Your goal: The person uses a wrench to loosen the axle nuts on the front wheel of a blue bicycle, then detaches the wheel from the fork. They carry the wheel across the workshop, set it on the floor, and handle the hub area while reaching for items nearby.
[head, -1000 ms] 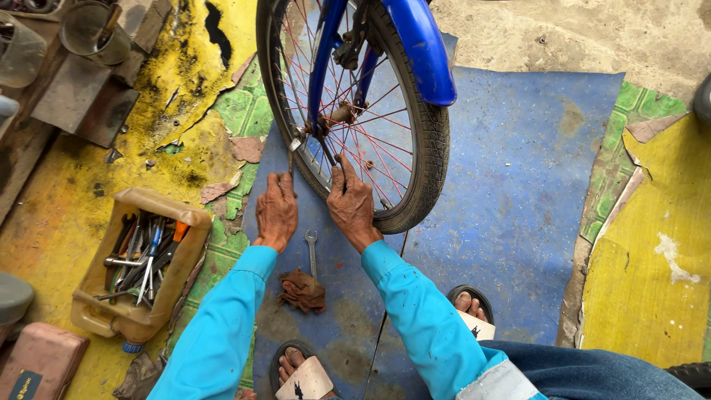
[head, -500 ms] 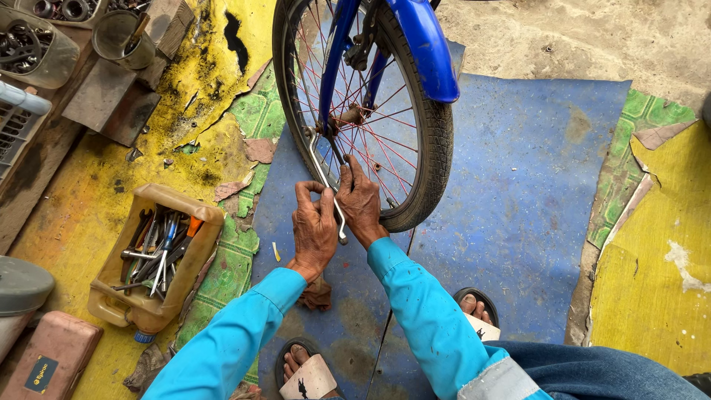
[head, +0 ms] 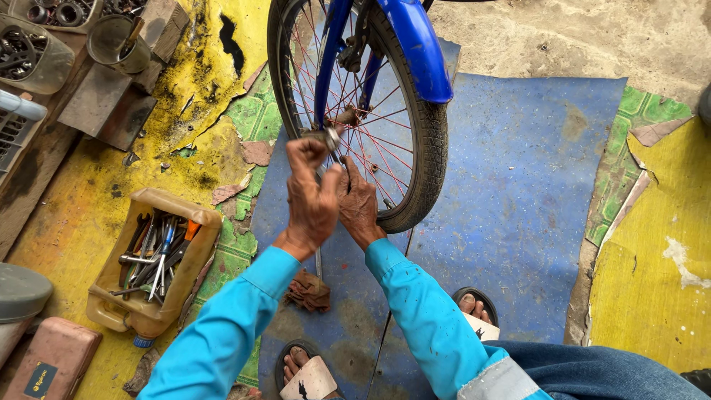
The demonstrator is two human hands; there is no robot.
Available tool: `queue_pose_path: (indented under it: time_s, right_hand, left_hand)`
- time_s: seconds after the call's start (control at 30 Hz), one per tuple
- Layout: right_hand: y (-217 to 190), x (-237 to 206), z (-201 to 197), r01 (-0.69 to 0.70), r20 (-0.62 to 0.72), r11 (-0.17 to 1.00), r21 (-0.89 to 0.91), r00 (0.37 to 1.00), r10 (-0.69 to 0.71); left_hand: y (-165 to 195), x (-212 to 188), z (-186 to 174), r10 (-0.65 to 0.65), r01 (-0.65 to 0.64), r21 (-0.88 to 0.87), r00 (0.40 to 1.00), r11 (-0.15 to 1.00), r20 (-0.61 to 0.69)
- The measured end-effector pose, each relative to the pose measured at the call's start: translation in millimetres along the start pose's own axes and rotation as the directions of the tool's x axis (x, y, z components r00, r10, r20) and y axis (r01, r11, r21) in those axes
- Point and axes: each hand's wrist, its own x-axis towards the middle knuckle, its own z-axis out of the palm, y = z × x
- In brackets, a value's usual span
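My left hand (head: 311, 200) is raised in front of the bicycle wheel (head: 370, 111), fingers curled tight around the shank of a metal wrench (head: 331, 141) whose head sits up at the axle, just beside the blue fork leg (head: 329, 59). My right hand (head: 359, 204) is pressed close against the left one, fingers bent toward the same tool and lying over the red spokes; whether it truly grips the wrench I cannot tell, since the left hand covers it. The wheel stands upright on a blue mat (head: 518, 200), its tyre touching the mat just past my right hand, with the blue mudguard (head: 418, 52) arching over it. A brown rag (head: 309, 290) lies on the mat below my wrists. To my left a cut-open tan jug (head: 148, 315) holds a jumble of tools on the yellow floor
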Motion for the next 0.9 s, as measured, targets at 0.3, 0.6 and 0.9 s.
queue_pose_path:
  time_s: [0.3,0.6,0.9]
  right_hand:
    - [-4.7,-0.8,1.1,-0.021,-0.025,0.999,-0.024,0.999,0.020]
    - [-1.8,-3.1,-0.1,-0.007,0.001,1.000,-0.010,1.000,0.007]
    - [-0.8,-5.6,-0.4,-0.007,-0.008,1.000,-0.003,1.000,0.007]
  left_hand:
    - [-8.7,55.7,-33.4,0.163,-0.189,0.292,0.980,0.938,0.111]
    - [-41.2,81.5,-54.7,0.270,-0.315,0.315,0.946,0.895,0.180]
    - [-78.5,80.1,-63.2,0.131,-0.190,0.376,0.975,0.907,0.178]
